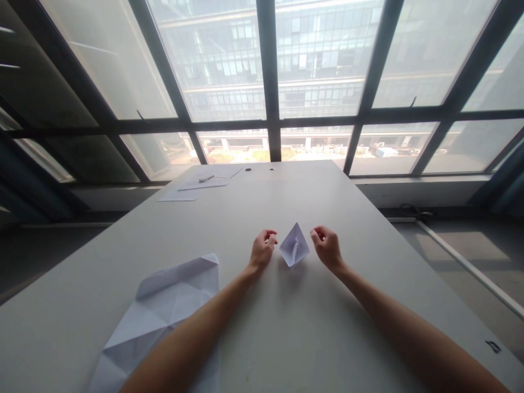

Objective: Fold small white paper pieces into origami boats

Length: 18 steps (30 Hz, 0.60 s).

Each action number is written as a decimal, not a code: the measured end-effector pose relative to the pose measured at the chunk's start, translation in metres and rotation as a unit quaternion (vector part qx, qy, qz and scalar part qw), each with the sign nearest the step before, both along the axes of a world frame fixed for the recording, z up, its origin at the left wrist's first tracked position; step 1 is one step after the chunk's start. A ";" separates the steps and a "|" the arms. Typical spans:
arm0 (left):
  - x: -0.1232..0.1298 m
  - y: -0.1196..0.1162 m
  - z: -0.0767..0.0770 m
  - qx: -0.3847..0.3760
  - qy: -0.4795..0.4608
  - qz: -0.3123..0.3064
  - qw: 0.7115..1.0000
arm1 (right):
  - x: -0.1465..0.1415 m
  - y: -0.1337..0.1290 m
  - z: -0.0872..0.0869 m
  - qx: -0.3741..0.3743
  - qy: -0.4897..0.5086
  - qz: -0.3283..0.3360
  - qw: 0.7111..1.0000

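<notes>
A small folded paper boat [295, 248] stands on the table between my two hands, with a raised fold in its middle. My left hand [262, 249] is just left of the boat, its fingers loosely bent and a little apart, holding nothing. To the right, my right hand [326, 246] rests by the table with its fingers curled in and nothing visible in them. A narrow gap separates each hand from the paper boat. Under and beside my left forearm lies a large creased sheet of paper [176, 300], partly hidden by the arm.
Flat white sheets [221, 180] lie at the far left of the white table [254, 213], with a small white pen-like object [206, 178] on them. Two small dark holes are near the far edge. A small dark item [493, 346] sits at the right edge. Windows rise beyond.
</notes>
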<state>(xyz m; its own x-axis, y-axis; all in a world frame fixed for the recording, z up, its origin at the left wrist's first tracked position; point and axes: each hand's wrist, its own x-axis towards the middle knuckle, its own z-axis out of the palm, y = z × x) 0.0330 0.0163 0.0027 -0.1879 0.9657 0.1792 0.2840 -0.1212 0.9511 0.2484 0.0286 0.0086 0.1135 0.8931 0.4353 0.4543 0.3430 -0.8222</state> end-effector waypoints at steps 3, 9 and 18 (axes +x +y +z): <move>0.000 -0.001 0.001 -0.003 -0.024 0.003 1.000 | -0.004 -0.011 0.016 -0.022 -0.093 0.044 0.994; 0.000 -0.003 0.004 0.004 -0.030 0.001 1.000 | -0.016 -0.018 0.046 -0.130 -0.251 0.050 0.958; -0.002 -0.005 0.001 0.039 -0.058 0.005 0.998 | -0.036 -0.007 0.045 -0.205 -0.294 0.093 0.929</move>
<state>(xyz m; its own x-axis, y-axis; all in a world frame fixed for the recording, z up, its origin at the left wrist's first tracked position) 0.0309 0.0117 0.0038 -0.2219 0.9474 0.2306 0.1736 -0.1943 0.9655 0.2124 0.0215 0.0540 -0.2079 0.9781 -0.0084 0.8306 0.1720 -0.5297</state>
